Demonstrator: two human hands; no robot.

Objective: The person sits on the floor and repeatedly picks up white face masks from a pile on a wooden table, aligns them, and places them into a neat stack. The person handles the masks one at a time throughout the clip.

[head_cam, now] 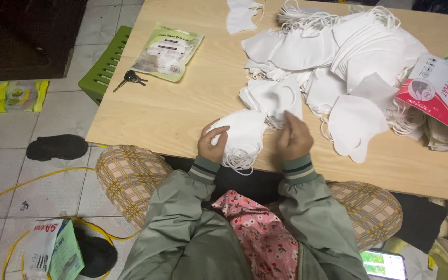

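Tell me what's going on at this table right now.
A seated person holds a stack of white face masks at the near edge of a low wooden table. The left hand steadies the stack; the right hand is at its right side. A large heap of loose masks lies beyond, with keys and a packaged mask to the left.

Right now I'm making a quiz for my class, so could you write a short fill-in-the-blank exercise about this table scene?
1. The left hand holds a stack of white ____ at the table's near edge.
2. The keys lie beside a ____ packet of masks.
3. The person's jacket sleeves are ____ in colour.
4. The big pile of masks lies on the ____ side of the table.

Missing words: masks; green; green; right
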